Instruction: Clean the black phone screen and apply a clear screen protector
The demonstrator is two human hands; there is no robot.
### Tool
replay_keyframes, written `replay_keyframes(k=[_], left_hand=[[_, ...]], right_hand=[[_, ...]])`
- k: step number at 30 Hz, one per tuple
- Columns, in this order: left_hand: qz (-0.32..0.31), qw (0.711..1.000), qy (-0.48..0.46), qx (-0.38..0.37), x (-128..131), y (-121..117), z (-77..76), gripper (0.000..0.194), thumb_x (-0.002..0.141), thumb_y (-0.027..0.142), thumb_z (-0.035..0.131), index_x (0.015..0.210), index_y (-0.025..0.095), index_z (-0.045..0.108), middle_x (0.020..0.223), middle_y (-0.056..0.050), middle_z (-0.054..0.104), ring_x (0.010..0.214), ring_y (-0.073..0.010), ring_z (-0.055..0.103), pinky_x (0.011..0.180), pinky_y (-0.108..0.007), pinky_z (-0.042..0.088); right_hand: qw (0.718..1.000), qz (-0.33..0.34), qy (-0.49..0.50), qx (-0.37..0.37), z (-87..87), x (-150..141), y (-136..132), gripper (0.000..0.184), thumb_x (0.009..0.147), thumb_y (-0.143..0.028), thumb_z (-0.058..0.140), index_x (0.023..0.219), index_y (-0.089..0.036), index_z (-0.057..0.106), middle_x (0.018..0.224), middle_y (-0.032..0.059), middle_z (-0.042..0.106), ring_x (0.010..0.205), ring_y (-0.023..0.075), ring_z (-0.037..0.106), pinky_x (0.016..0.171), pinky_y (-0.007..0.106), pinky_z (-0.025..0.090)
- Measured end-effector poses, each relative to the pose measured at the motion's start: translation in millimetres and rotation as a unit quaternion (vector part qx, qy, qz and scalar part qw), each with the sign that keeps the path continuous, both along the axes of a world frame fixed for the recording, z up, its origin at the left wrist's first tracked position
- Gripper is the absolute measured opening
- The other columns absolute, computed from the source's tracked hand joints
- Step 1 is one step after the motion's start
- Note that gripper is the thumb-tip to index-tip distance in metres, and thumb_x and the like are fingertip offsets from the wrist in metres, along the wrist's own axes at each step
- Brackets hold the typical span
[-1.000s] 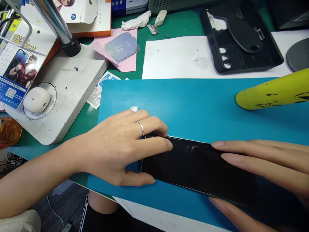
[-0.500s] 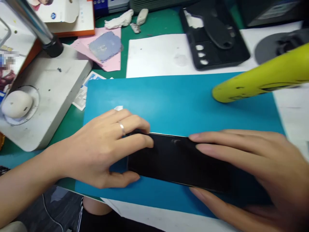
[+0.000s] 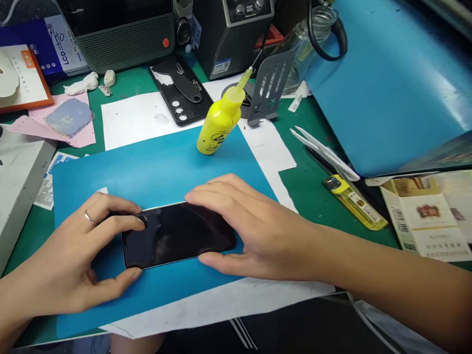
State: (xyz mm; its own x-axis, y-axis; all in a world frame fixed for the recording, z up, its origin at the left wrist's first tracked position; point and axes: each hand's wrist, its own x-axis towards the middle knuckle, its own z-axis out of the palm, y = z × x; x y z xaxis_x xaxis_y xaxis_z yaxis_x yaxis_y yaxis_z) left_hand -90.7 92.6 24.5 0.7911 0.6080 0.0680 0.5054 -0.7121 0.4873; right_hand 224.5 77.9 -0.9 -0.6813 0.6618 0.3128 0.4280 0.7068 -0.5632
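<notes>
A black phone point(image 3: 173, 236) lies screen-up on a blue mat point(image 3: 155, 167). My left hand point(image 3: 73, 255), with a ring on one finger, grips the phone's left end: fingers over the top edge, thumb under the bottom left corner. My right hand point(image 3: 250, 226) covers the phone's right end, fingers stretched over the top edge and thumb against the bottom edge. Both hands pinch the phone between fingers and thumb while it stays flat on the mat.
A yellow squeeze bottle point(image 3: 219, 120) stands at the mat's far edge. Behind it lie a black phone case point(image 3: 180, 96) and a grey metal stand point(image 3: 267, 88). White tweezers point(image 3: 324, 152) and a yellow lighter point(image 3: 354, 201) lie to the right, by a big blue sheet point(image 3: 387, 83).
The camera pulled back and swung right, so more of the bench shows. Both hands stay on the phone's ends. The yellow bottle now shows whole, standing upright.
</notes>
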Motion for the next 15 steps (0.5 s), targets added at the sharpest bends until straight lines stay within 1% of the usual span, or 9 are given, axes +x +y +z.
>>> replay_keyframes(k=[5,10,15], left_hand=[[0.006,1.000,0.007,-0.001,-1.5,0.6,-2.1,0.045,0.084,0.036,0.073,0.126,0.029,0.059,0.125,-0.010,0.065,0.109,-0.0295,0.062,0.083,-0.043,0.058],[0.006,1.000,-0.003,-0.004,-1.6,-0.1,-2.8,0.044,0.085,0.038,0.073,0.125,0.028,0.059,0.124,-0.011,0.064,0.111,-0.0297,0.061,0.083,-0.042,0.057],[0.004,1.000,-0.015,-0.007,0.1,-0.2,-4.2,0.045,0.084,0.036,0.074,0.125,0.026,0.059,0.124,-0.011,0.063,0.111,-0.0309,0.062,0.084,-0.043,0.055]], right_hand=[[1.000,-0.002,0.002,0.022,-0.4,0.4,-0.2,0.054,0.095,-0.028,0.067,0.143,-0.016,0.048,0.126,0.0175,0.070,0.117,0.0324,0.064,0.096,0.052,0.056],[0.999,-0.006,-0.009,0.030,-0.1,0.6,-0.7,0.052,0.096,-0.030,0.068,0.142,-0.016,0.049,0.126,0.0184,0.071,0.117,0.0314,0.065,0.096,0.050,0.057],[0.999,-0.008,-0.021,0.042,-1.1,0.9,-1.0,0.052,0.095,-0.031,0.068,0.140,-0.011,0.049,0.126,0.0197,0.071,0.120,0.0315,0.065,0.097,0.048,0.058]])
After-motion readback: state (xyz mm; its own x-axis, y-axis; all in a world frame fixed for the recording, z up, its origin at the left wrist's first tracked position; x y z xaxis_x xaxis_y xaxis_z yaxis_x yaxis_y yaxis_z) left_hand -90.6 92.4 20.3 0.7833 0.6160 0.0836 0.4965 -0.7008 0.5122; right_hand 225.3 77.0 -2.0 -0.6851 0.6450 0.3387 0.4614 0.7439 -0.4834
